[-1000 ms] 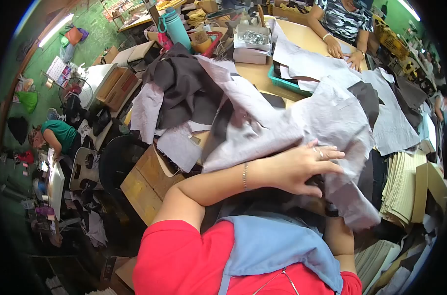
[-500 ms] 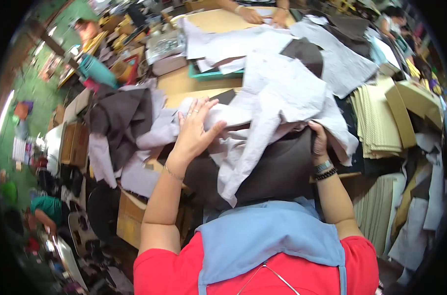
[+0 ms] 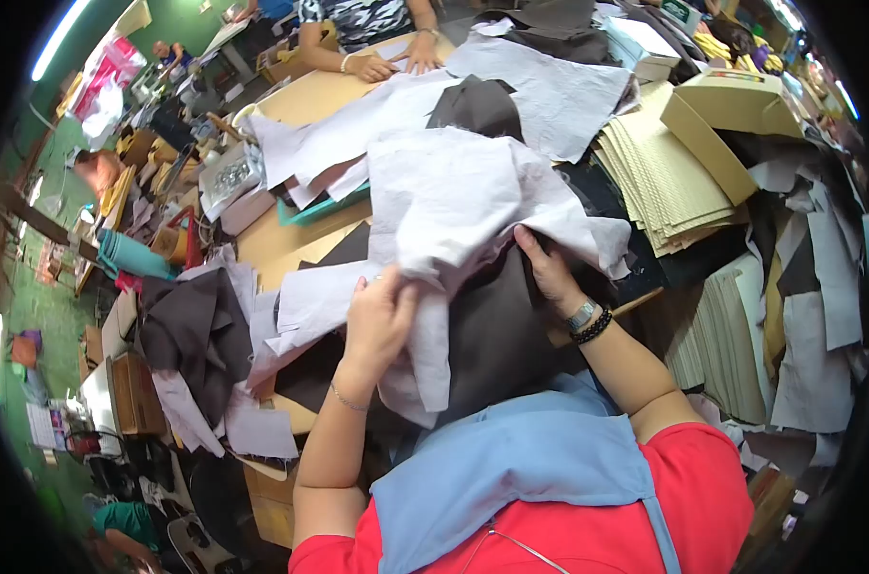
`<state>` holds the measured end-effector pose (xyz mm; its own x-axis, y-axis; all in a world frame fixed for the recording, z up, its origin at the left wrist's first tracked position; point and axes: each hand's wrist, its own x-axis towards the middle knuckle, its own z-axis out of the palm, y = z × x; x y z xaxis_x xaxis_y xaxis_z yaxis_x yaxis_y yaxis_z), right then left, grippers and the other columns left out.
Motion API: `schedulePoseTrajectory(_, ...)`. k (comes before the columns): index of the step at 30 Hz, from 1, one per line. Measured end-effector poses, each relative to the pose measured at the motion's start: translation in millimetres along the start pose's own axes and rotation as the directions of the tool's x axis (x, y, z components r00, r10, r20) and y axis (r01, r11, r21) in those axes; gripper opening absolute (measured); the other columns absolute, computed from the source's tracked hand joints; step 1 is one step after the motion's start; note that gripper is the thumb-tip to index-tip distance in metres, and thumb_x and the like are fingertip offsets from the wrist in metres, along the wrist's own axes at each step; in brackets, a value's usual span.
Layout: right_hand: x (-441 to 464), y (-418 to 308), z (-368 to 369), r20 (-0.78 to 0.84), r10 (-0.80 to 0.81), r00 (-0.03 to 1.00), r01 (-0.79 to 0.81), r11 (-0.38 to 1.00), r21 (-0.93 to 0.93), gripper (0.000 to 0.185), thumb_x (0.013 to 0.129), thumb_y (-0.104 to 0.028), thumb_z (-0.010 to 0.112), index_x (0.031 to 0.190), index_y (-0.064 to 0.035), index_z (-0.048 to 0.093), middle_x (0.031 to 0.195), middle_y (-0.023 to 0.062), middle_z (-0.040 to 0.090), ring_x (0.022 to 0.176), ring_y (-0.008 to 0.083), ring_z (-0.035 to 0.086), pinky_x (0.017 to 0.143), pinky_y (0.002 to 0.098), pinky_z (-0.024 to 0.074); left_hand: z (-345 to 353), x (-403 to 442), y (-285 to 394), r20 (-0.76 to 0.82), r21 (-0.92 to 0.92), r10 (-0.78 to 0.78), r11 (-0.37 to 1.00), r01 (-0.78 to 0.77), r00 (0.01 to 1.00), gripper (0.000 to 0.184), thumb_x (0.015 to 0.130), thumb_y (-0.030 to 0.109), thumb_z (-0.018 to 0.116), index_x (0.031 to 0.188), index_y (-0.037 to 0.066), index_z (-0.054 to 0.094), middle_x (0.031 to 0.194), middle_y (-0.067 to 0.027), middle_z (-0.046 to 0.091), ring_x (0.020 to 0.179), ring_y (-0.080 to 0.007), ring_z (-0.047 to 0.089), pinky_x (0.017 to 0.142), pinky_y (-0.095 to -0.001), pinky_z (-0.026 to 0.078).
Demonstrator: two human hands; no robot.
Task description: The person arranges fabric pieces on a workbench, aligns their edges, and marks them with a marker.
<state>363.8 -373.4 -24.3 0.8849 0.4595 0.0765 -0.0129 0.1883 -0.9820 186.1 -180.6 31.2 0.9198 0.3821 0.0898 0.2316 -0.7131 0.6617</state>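
Observation:
A large pale lilac sheet (image 3: 453, 191), soft like leather or cloth, lies crumpled in front of me. My left hand (image 3: 382, 320) is closed on its near fold, fingers bent around the edge. On the right side, my right hand (image 3: 549, 273) pinches the sheet's edge, thumb on top and fingers hidden underneath. Below and between my hands hangs a dark brown sheet (image 3: 496, 335), partly over my lap. Another pale piece (image 3: 324, 301) stretches out left of my left hand.
Dark brown pieces (image 3: 195, 330) are heaped at the left. A teal tray (image 3: 324, 206) sits partly under pale sheets. At the right stand stacked cream sheets (image 3: 654, 177) and an open cardboard box (image 3: 731, 105). Across the table (image 3: 272, 234), a co-worker's hands (image 3: 396, 62) rest on it.
My left hand has gone from spread flat over the pale sheet to closed on its fold. The sheet is gathered between both hands. The view has shifted, showing more of the co-worker.

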Motion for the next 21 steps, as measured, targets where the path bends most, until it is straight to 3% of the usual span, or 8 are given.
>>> schedulePoseTrajectory(1, 3.9, 4.3, -2.3, -0.021, -0.063, 0.998, 0.063, 0.998, 0.03, 0.055, 0.092, -0.038, 0.069, 0.129, 0.0001, 0.056, 0.131, 0.0071, 0.054, 0.121, 0.018, 0.048, 0.106, 0.0299, 0.0355, 1.9, 1.4, -6.4, -0.099, -0.266, -0.026, 0.964, -0.001, 0.995, 0.023, 0.097, 0.016, 0.056, 0.117, 0.006, 0.061, 0.118, -0.0152, 0.064, 0.103, -0.0286, 0.064, 0.098, -0.0415, 0.045)
schedulePoseTrajectory(3, 6.4, -3.6, -8.2, -0.016, -0.079, 0.997, 0.079, 0.997, -0.01, 0.045, 0.095, -0.038, 0.066, 0.119, -0.001, 0.062, 0.118, 0.004, 0.06, 0.111, 0.0149, 0.052, 0.101, 0.0291, 0.0388, 3.9, 11.2, -18.0, -0.336, -0.633, -0.074, 0.756, -0.167, 0.939, 0.022, 0.102, 0.012, 0.049, 0.119, 0.004, 0.06, 0.113, -0.0088, 0.066, 0.096, -0.0185, 0.065, 0.089, -0.0297, 0.05)
schedulePoseTrajectory(6, 9.7, -6.5, -17.4, 0.092, 0.167, 0.982, -0.178, 0.976, 0.128, 0.032, 0.095, -0.033, 0.068, 0.108, -0.004, 0.066, 0.102, -0.0028, 0.064, 0.096, 0.0062, 0.055, 0.089, 0.0225, 0.0427, -8.5, 16.1, -30.0, -0.221, -0.913, -0.244, 0.393, -0.113, 0.944, 0.028, 0.106, 0.017, 0.043, 0.129, 0.005, 0.053, 0.113, -0.0042, 0.064, 0.097, -0.0097, 0.062, 0.083, -0.0258, 0.053)
schedulePoseTrajectory(7, 11.0, -6.7, -16.5, 0.058, 0.079, 0.995, -0.086, 0.988, 0.13, 0.03, 0.094, -0.03, 0.069, 0.108, -0.0041, 0.066, 0.102, -0.003, 0.064, 0.095, 0.0059, 0.055, 0.088, 0.0224, 0.043, -11.3, 15.5, -30.8, -0.192, -0.941, -0.265, 0.323, -0.1, 0.945, 0.029, 0.106, 0.018, 0.043, 0.13, 0.006, 0.052, 0.112, -0.004, 0.064, 0.097, -0.0098, 0.062, 0.082, -0.0254, 0.053)
schedulePoseTrajectory(9, 11.5, -9.8, -14.2, -0.015, -0.098, 0.995, 0.099, 0.987, 0.124, 0.026, 0.093, -0.026, 0.071, 0.107, -0.0044, 0.067, 0.101, -0.0032, 0.065, 0.094, 0.0053, 0.056, 0.087, 0.0222, 0.0438, -11.5, 12.5, -37.0, -0.13, -0.948, -0.323, 0.316, -0.022, 0.938, 0.031, 0.105, 0.022, 0.045, 0.132, 0.007, 0.051, 0.112, -0.004, 0.064, 0.097, -0.0106, 0.063, 0.083, -0.0264, 0.053)
schedulePoseTrajectory(16, 12.9, -14.5, -21.4, 0.026, -0.009, 1.0, 0.004, 0.981, 0.194, 0.023, 0.092, -0.02, 0.071, 0.107, -0.0033, 0.067, 0.101, -0.0021, 0.066, 0.092, 0.0046, 0.057, 0.085, 0.0219, 0.045, -10.2, 5.7, -24.8, -0.005, -0.94, -0.407, 0.315, 0.134, 0.914, 0.066, 0.096, 0.046, 0.06, 0.136, -0.004, 0.045, 0.122, -0.0114, 0.057, 0.111, -0.018, 0.055, 0.094, -0.0329, 0.047)
schedulePoseTrajectory(19, 12.0, -19.8, -18.1, 0.006, -0.064, 0.998, 0.063, 0.99, 0.124, 0.025, 0.095, -0.026, 0.068, 0.105, -0.0037, 0.067, 0.099, -0.0025, 0.065, 0.091, 0.0044, 0.056, 0.084, 0.0228, 0.0453, -11.3, 2.0, -29.7, 0.074, -0.709, -0.307, 0.653, 0.267, 0.949, 0.063, 0.091, 0.04, 0.069, 0.131, -0.005, 0.049, 0.12, -0.0102, 0.059, 0.109, -0.0166, 0.055, 0.093, -0.0301, 0.045)
schedulePoseTrajectory(21, 15.0, -13.7, -24.5, -0.07, -0.043, 0.997, 0.051, 0.993, 0.11, 0.026, 0.097, -0.03, 0.064, 0.104, -0.0044, 0.067, 0.098, -0.0031, 0.064, 0.091, 0.0043, 0.055, 0.083, 0.0234, 0.0455, -8.6, 0.8, -13.3, 0.071, -0.693, -0.258, 0.682, 0.234, 0.963, 0.046, 0.086, 0.023, 0.076, 0.118, -0.004, 0.059, 0.112, -0.0055, 0.062, 0.103, -0.014, 0.056, 0.091, -0.0284, 0.044)
